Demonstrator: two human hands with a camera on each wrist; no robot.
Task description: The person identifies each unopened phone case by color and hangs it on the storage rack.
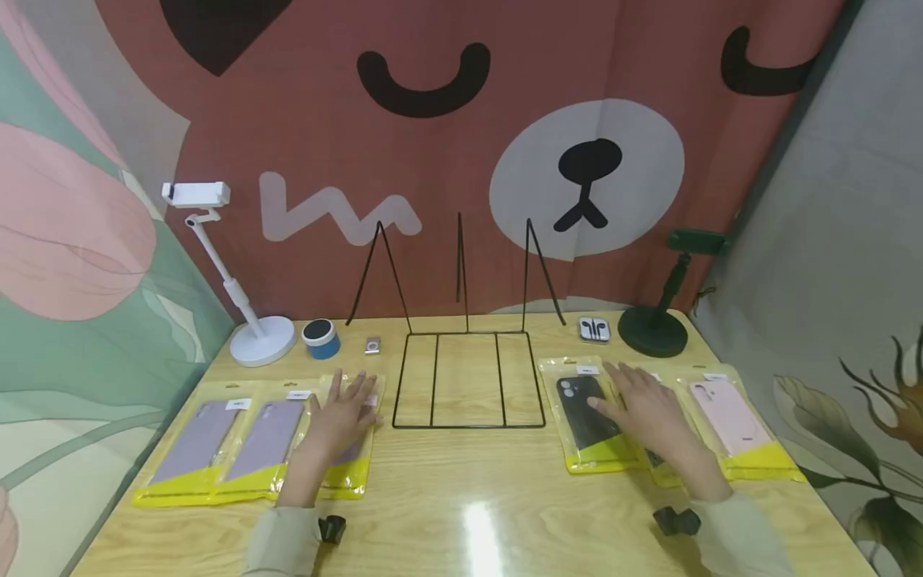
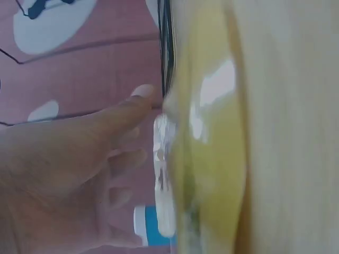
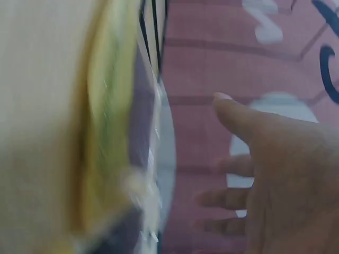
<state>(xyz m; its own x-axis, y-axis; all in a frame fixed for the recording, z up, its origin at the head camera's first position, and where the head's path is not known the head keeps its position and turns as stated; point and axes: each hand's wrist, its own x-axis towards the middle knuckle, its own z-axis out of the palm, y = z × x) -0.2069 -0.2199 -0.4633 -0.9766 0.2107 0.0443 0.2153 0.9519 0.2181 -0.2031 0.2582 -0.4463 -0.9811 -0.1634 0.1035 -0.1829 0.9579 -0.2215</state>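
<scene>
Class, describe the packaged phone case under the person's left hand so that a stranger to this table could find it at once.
Start at the black wire rack in the middle of the wooden table. Just left of it lie three lilac phone cases in yellow-edged clear bags. The one meant is the packaged phone case nearest the rack, the only one with the left hand resting flat on it.

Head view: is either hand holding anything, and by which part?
Nothing is held. The left hand lies flat, fingers spread, on a packaged phone case; the right hand lies flat over the packaged cases on the right.
</scene>
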